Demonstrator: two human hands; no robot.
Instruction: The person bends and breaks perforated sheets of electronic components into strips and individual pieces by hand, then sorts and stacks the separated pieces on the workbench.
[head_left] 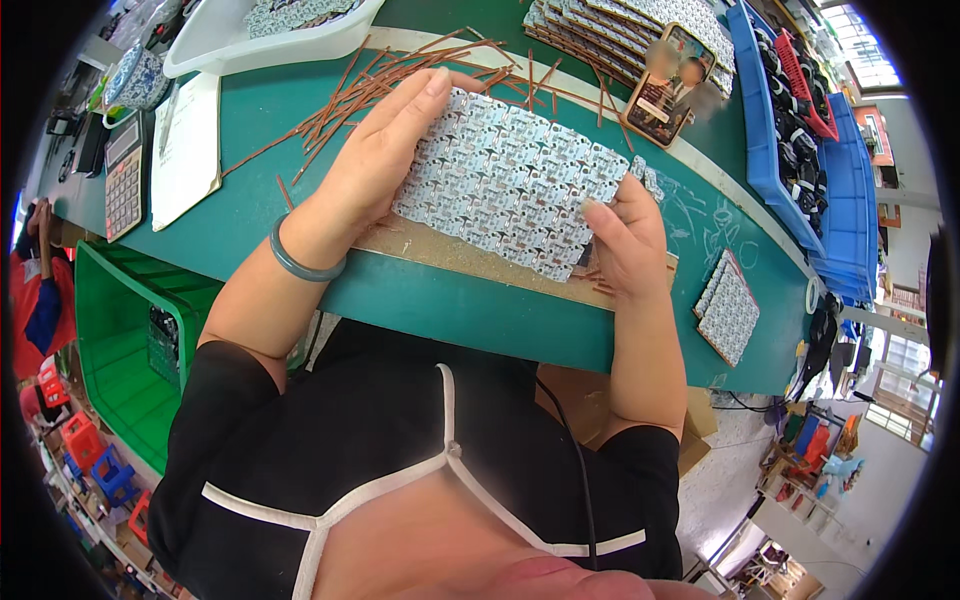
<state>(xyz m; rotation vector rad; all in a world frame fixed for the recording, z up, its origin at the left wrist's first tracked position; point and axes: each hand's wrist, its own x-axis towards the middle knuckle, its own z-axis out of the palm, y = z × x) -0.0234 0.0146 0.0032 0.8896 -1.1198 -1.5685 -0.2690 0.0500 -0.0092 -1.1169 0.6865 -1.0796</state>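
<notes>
**Both hands on the panel at the table's near edge**

I see the left hand (385, 150) lying along the left end of a white circuit panel (510, 180), fingers together and stretched flat over its far corner, thumb tucked under. The right hand (625, 240) grips the panel's right end — fingers curled and clamped on its edge. The panel sits tilted over a brown board (450, 252) that runs along the near edge of the green table (240, 220).

Thin copper-brown strips (350, 90) lie scattered just beyond the left hand. Far left I make out a calculator (124, 175) beside a white pad (185, 145), and a white tray (270, 35) at the far edge. A small stack of panels (728, 310) rests to the right — well apart from the hands. More panels (630, 30) line the far side, with blue bins (770, 130) beyond. Open green surface shows between pad and left wrist. A green crate (130, 350) stands below the table's left.
</notes>
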